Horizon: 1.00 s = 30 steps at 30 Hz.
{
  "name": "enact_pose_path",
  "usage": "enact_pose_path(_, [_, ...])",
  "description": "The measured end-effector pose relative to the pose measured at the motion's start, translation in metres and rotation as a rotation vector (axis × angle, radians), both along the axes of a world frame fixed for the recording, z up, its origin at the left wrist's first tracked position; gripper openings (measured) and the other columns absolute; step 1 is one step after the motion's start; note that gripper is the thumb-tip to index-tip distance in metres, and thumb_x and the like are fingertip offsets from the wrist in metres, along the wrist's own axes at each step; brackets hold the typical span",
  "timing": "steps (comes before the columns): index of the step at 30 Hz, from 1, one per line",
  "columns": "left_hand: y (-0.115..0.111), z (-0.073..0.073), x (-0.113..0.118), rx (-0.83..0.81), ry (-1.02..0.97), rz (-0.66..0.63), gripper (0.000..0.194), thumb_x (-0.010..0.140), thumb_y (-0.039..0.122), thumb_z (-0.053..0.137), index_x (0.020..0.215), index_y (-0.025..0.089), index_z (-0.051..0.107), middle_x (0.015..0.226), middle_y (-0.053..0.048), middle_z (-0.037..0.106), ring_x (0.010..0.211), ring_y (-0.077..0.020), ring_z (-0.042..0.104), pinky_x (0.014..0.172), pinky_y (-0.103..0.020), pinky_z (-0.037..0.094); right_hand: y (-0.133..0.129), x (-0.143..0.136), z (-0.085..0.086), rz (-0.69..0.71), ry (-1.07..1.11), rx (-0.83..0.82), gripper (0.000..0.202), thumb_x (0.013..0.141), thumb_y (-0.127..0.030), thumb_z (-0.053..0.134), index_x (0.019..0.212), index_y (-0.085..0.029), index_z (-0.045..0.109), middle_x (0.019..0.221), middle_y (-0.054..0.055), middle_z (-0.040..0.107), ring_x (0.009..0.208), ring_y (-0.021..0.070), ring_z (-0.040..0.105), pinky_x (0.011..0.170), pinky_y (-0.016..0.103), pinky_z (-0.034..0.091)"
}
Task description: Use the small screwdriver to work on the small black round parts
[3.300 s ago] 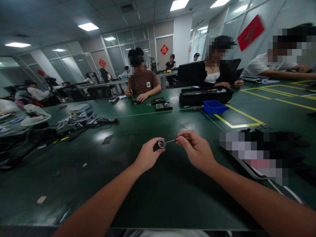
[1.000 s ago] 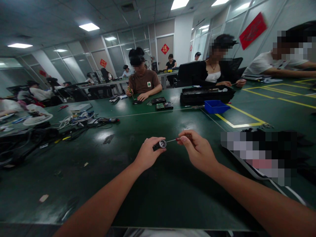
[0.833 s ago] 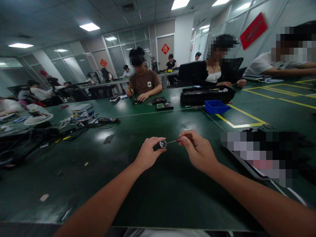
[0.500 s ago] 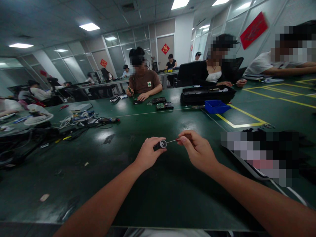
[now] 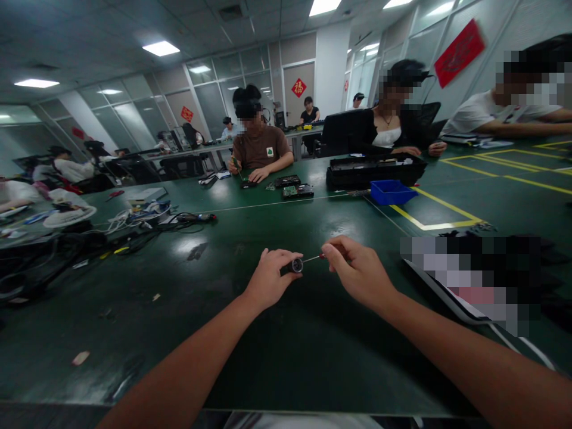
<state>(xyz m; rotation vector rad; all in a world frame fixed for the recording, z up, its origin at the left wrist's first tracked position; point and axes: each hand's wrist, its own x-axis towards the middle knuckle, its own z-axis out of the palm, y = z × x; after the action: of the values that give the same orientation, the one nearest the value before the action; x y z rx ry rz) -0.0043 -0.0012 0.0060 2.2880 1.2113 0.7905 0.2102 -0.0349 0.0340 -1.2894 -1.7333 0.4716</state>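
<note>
Between the thumb and fingers of my left hand (image 5: 271,275) is a small black cylinder (image 5: 296,266) with a pale ring at its round end, which faces me. It looks like a flashlight head, though its inner parts are too small to make out. My right hand (image 5: 357,268) pinches a screwdriver (image 5: 313,258) by its red handle, mostly covered by the fingers. The thin metal shaft points left, and its tip meets the cylinder's rim. Both hands are above the green table (image 5: 286,345).
Tangled cables (image 5: 147,229) lie at the left. Beyond my hands are hard drives (image 5: 298,190), a blue bin (image 5: 392,192) and a long black tray (image 5: 375,171). A pixelated object (image 5: 469,286) lies at the right. A person in a brown shirt (image 5: 261,149) works across the table.
The cylinder has tipped slightly and shifted a little right and down in my left hand. My right hand keeps its pinch on the screwdriver. A person across the table has lowered a hand.
</note>
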Motion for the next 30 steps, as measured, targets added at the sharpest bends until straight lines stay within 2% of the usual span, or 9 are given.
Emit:
enact_pose_path(2, [-0.001, 0.001, 0.001, -0.011, 0.017, 0.0, 0.037, 0.086, 0.022, 0.07, 0.121, 0.031, 0.064, 0.121, -0.004, 0.065, 0.119, -0.0245, 0.055, 0.118, -0.062, 0.017, 0.001, -0.001, -0.001, -0.025, -0.001, -0.008, 0.029, 0.096, -0.042, 0.047, 0.084, -0.023, 0.065, 0.066, 0.001, 0.066, 0.058, 0.0188, 0.06, 0.055, 0.032, 0.04])
enact_pose_path(4, [-0.001, 0.001, 0.002, -0.014, 0.02, 0.006, 0.036, 0.086, 0.022, 0.07, 0.121, 0.03, 0.065, 0.121, -0.004, 0.065, 0.12, -0.025, 0.055, 0.118, -0.062, 0.017, 0.002, -0.003, -0.003, -0.028, 0.061, -0.003, 0.023, 0.095, -0.039, 0.048, 0.09, -0.023, 0.064, 0.073, 0.002, 0.068, 0.062, 0.0189, 0.061, 0.056, 0.032, 0.041])
enact_pose_path(7, [0.0, 0.002, 0.003, -0.008, 0.005, 0.043, 0.036, 0.086, 0.022, 0.07, 0.121, 0.03, 0.065, 0.122, -0.005, 0.065, 0.12, -0.0258, 0.055, 0.118, -0.063, 0.015, 0.005, -0.004, -0.008, -0.022, 0.262, -0.027, 0.017, 0.091, -0.036, 0.055, 0.098, -0.022, 0.061, 0.079, 0.003, 0.068, 0.068, 0.0191, 0.063, 0.061, 0.032, 0.046])
enact_pose_path(11, [0.001, 0.005, 0.001, 0.005, -0.023, 0.054, 0.037, 0.086, 0.022, 0.07, 0.122, 0.029, 0.065, 0.122, -0.006, 0.065, 0.119, -0.0263, 0.055, 0.118, -0.061, 0.021, 0.017, -0.003, -0.016, 0.028, 0.552, -0.147, 0.025, 0.087, -0.045, 0.061, 0.09, -0.021, 0.064, 0.081, 0.004, 0.068, 0.075, 0.0198, 0.064, 0.073, 0.037, 0.053])
enact_pose_path(14, [0.002, 0.007, 0.001, 0.054, -0.053, 0.037, 0.038, 0.087, 0.022, 0.069, 0.124, 0.029, 0.064, 0.122, -0.005, 0.063, 0.116, -0.0246, 0.056, 0.117, -0.056, 0.027, 0.027, 0.001, -0.021, 0.095, 0.846, -0.339, 0.027, 0.086, -0.048, 0.062, 0.084, -0.021, 0.062, 0.072, 0.002, 0.063, 0.068, 0.0194, 0.064, 0.073, 0.04, 0.056])
enact_pose_path(16, [0.002, 0.007, 0.0, 0.058, -0.052, 0.054, 0.039, 0.088, 0.022, 0.068, 0.125, 0.029, 0.063, 0.122, -0.005, 0.063, 0.115, -0.0243, 0.056, 0.117, -0.056, 0.028, 0.031, 0.003, -0.024, 0.07, 0.919, -0.347, 0.025, 0.085, -0.046, 0.065, 0.081, -0.021, 0.062, 0.071, 0.002, 0.062, 0.065, 0.0178, 0.062, 0.073, 0.038, 0.057])
enact_pose_path(24, [0.005, 0.002, -0.003, 0.016, -0.018, 0.06, 0.039, 0.088, 0.022, 0.068, 0.125, 0.031, 0.063, 0.123, -0.004, 0.062, 0.12, -0.0253, 0.054, 0.119, -0.064, 0.015, 0.027, 0.003, -0.027, 0.013, 0.717, -0.167, 0.025, 0.091, -0.046, 0.06, 0.09, -0.021, 0.063, 0.082, 0.003, 0.065, 0.073, 0.0171, 0.063, 0.07, 0.034, 0.053])
enact_pose_path(30, [0.004, 0.003, -0.002, 0.015, 0.045, 0.067, 0.039, 0.087, 0.023, 0.069, 0.125, 0.032, 0.063, 0.121, -0.004, 0.062, 0.119, -0.0252, 0.054, 0.119, -0.065, 0.013, 0.017, 0.001, -0.018, 0.003, 0.396, -0.038, 0.025, 0.096, -0.044, 0.052, 0.093, -0.021, 0.061, 0.079, 0.003, 0.066, 0.073, 0.0183, 0.063, 0.07, 0.034, 0.051])
